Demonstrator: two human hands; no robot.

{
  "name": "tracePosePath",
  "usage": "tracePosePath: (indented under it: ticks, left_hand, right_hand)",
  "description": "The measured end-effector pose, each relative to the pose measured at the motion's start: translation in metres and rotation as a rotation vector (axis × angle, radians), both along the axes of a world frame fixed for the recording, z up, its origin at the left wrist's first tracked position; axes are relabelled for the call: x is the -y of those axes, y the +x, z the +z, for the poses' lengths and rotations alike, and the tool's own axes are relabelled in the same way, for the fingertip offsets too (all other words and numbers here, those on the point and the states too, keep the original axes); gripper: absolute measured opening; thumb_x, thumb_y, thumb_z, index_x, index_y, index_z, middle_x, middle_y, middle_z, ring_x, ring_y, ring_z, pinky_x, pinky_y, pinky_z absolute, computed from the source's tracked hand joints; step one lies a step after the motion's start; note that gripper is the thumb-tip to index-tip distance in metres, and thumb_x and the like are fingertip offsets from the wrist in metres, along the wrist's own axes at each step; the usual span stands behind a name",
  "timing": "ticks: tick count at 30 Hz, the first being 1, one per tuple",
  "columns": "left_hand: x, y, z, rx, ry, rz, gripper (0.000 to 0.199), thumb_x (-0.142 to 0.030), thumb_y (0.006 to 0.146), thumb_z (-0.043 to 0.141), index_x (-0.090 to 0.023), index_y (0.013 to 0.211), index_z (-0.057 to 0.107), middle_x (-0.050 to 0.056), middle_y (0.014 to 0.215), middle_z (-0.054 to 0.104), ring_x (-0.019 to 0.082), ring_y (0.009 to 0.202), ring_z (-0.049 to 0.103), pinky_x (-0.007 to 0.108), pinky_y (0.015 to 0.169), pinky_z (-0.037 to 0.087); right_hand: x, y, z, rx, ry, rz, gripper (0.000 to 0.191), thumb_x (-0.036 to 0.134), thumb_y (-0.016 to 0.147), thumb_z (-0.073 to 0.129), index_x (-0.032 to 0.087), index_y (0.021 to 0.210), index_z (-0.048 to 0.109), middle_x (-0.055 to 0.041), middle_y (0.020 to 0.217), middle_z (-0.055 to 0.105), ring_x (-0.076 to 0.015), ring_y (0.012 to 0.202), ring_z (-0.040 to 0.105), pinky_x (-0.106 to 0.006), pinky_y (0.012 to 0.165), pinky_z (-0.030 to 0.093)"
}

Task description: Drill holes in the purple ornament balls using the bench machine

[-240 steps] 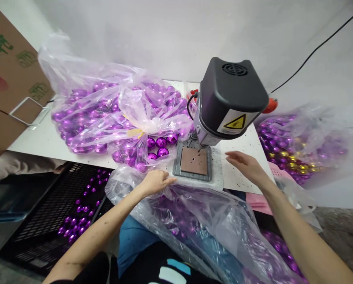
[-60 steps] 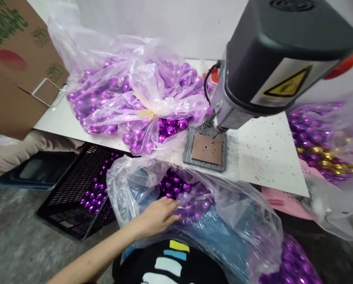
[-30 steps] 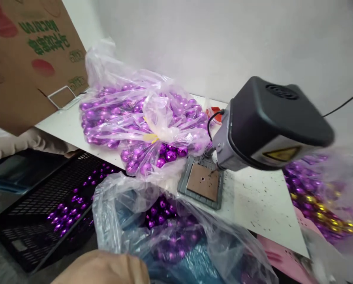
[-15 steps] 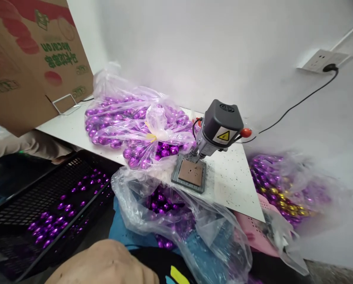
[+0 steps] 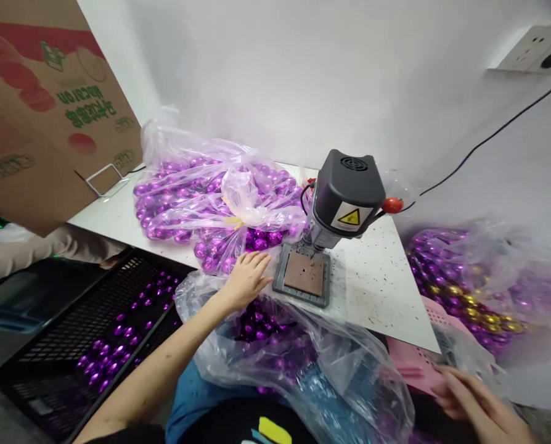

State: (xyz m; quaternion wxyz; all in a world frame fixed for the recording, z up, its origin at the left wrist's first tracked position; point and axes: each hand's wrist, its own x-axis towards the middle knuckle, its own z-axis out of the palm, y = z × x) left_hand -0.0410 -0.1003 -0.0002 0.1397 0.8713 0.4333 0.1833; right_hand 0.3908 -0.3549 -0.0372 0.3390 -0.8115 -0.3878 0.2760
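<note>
Left hand [image 5: 244,281] at the edge of a white counter [image 5: 372,277], right hand [image 5: 476,398] by a pink perforated plastic basket [image 5: 412,364], black-and-grey drill press [image 5: 349,194] upright between clear plastic bags of shiny purple balls [image 5: 178,197].

Shiny metallic purple balls [image 5: 164,196] in glossy, crinkled clear plastic bag [image 5: 187,148]; matt brown cardboard box [image 5: 48,123]; smooth white counter [image 5: 372,277] w/ dark specks; black motor housing [image 5: 349,179], satin plastic look.

Small workshop; drill press [image 5: 349,194] on a debris-speckled table [image 5: 372,277].
</note>
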Motion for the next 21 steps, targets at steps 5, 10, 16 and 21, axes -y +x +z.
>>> tracePosePath:
  ticks: [5, 10, 16, 21]
  left_hand:
    - [-0.016, -0.016, -0.035, -0.21, -0.032, -0.097, 0.038, -0.035, 0.098, 0.059, -0.016, 0.131, 0.062, 0.014, 0.135, 0.066, 0.029, 0.127, 0.059, 0.051, 0.114, 0.038]
    - [-0.054, -0.002, -0.01, -0.155, 0.024, 0.021, 0.027, -0.022, 0.103, 0.043, -0.018, 0.111, 0.069, 0.011, 0.111, 0.072, 0.023, 0.102, 0.066, 0.037, 0.091, 0.052]
    - [-0.117, 0.027, -0.023, -0.277, 0.064, 0.092, 0.043, -0.004, 0.076, 0.067, -0.01, 0.119, 0.066, 0.023, 0.13, 0.065, 0.039, 0.125, 0.058, 0.054, 0.106, 0.045]
    - [-0.111, 0.005, -0.011, 0.04, -0.112, 0.091, 0.052, -0.018, 0.077, 0.076, -0.016, 0.128, 0.062, 0.018, 0.127, 0.065, 0.037, 0.122, 0.06, 0.053, 0.104, 0.047]
  right_hand:
    - [-0.088, -0.071, 0.002, -0.145, -0.101, 0.271, 0.064, 0.073, 0.078, 0.058, 0.022, 0.113, 0.07, -0.0077, 0.092, 0.073, -0.0204, 0.086, 0.07, -0.024, 0.074, 0.06]
    - [-0.119, -0.088, -0.011, -0.204, -0.143, 0.304, 0.066, 0.073, 0.08, 0.055, 0.02, 0.117, 0.068, -0.0081, 0.093, 0.073, -0.0183, 0.084, 0.07, -0.022, 0.077, 0.06]
    - [-0.137, -0.093, 0.005, -0.23, -0.165, 0.376, 0.063, 0.07, 0.082, 0.059, 0.02, 0.119, 0.066, -0.0081, 0.099, 0.073, -0.0176, 0.089, 0.07, -0.023, 0.083, 0.059]
    - [-0.127, -0.094, 0.007, -0.29, -0.176, 0.321, 0.065, 0.073, 0.08, 0.06, 0.021, 0.119, 0.067, -0.0091, 0.1, 0.073, -0.0206, 0.093, 0.07, -0.027, 0.085, 0.061]
